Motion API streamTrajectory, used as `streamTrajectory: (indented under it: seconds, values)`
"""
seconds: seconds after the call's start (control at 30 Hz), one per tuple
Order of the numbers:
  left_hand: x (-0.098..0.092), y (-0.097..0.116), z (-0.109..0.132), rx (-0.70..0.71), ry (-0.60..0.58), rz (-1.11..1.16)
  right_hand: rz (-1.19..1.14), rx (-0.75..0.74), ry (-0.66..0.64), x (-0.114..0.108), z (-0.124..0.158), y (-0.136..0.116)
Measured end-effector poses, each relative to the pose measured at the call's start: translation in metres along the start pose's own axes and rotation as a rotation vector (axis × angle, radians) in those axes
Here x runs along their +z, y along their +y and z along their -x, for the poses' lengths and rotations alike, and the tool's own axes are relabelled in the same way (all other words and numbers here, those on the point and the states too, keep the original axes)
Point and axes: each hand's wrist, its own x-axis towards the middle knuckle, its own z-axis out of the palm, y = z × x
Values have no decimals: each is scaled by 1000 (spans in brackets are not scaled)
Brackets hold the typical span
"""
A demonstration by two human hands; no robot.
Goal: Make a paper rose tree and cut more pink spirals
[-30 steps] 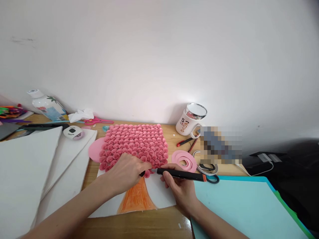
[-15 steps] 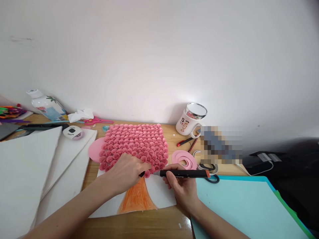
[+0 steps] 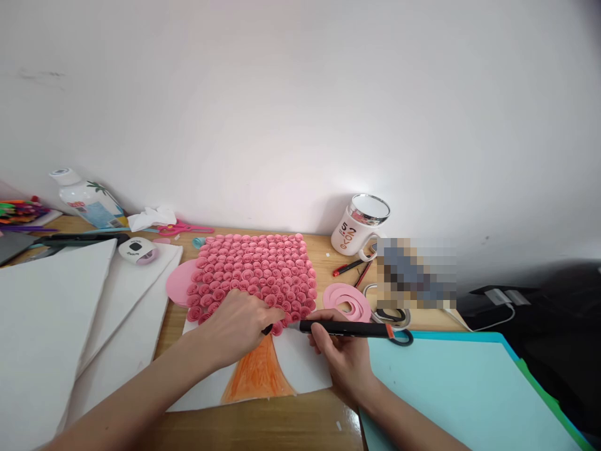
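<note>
My right hand (image 3: pixel 345 351) grips a black marker (image 3: pixel 350 329) with an orange end, its grey tip side pointing left. Closed fingers of my left hand (image 3: pixel 244 322) pinch a small black marker cap (image 3: pixel 267 329), mostly hidden under them. Cap and marker are apart by a short gap. Beneath both hands lies a white sheet of paper (image 3: pixel 305 366) with an orange trunk shape (image 3: pixel 258 376) coloured on it. Rows of rolled pink paper roses (image 3: pixel 256 260) cover its upper part.
A white mug (image 3: pixel 350 235) stands by the wall, with a red-and-black pen (image 3: pixel 346 268) and a pink paper spiral (image 3: pixel 347 300) nearby. White boards (image 3: pixel 51 332) lie left, a pale blue folder (image 3: pixel 464 388) right. Pink scissors (image 3: pixel 185 228) and a white bottle (image 3: pixel 89 197) are at the back left.
The marker in my right hand has shifted slightly left, with its orange end a little lower. My left hand stays in place.
</note>
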Motion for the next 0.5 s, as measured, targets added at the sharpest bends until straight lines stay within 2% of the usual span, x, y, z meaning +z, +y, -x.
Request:
streamTrajectory:
  seconds: [0.33,0.5]
  values:
    - [3,-1,1,13,32,23,17,-27,72,0,-1,2]
    - [-3,1,4,-52,136,43,33,-83,85,-4,2,8]
